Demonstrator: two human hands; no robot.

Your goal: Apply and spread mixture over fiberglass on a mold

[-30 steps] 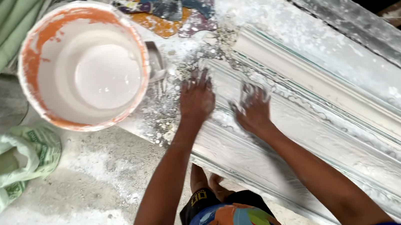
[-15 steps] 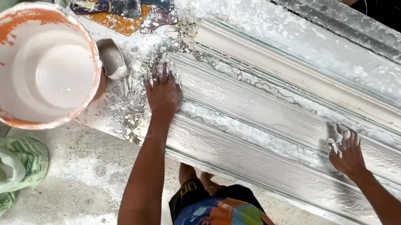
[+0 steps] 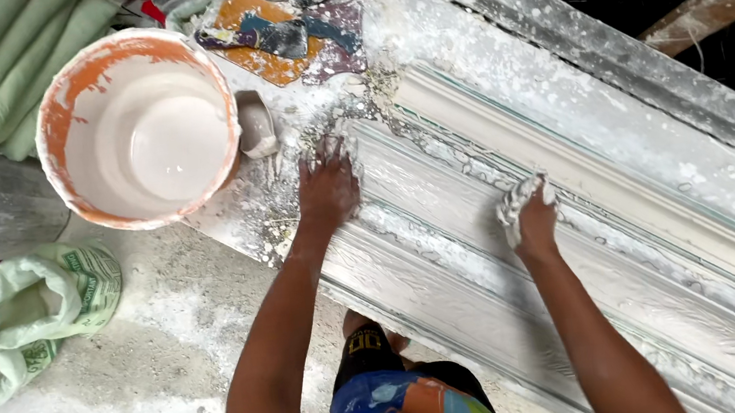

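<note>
A long ribbed plaster moulding [image 3: 629, 232] lies diagonally on a plaster-spattered bench. My left hand [image 3: 326, 186] rests flat, fingers spread, on the moulding's near end. My right hand [image 3: 530, 216] is closed around a lump of white plaster or cloth [image 3: 514, 199] and presses it onto the grooved surface farther along. Both hands are coated in white. An orange bucket [image 3: 138, 131] with white plaster inside stands just left of my left hand.
A small scoop [image 3: 257, 127] lies beside the bucket. Trowels and scrapers [image 3: 283, 31] sit on a stained board at the bench's far end. Green sacks [image 3: 1, 64] are stacked at the left, and an open green bag [image 3: 37, 304] sits on the dusty floor.
My right hand slid far right along the moulding, then came back leftward holding the white lump. My left hand stayed planted on the near end. The view shifted.
</note>
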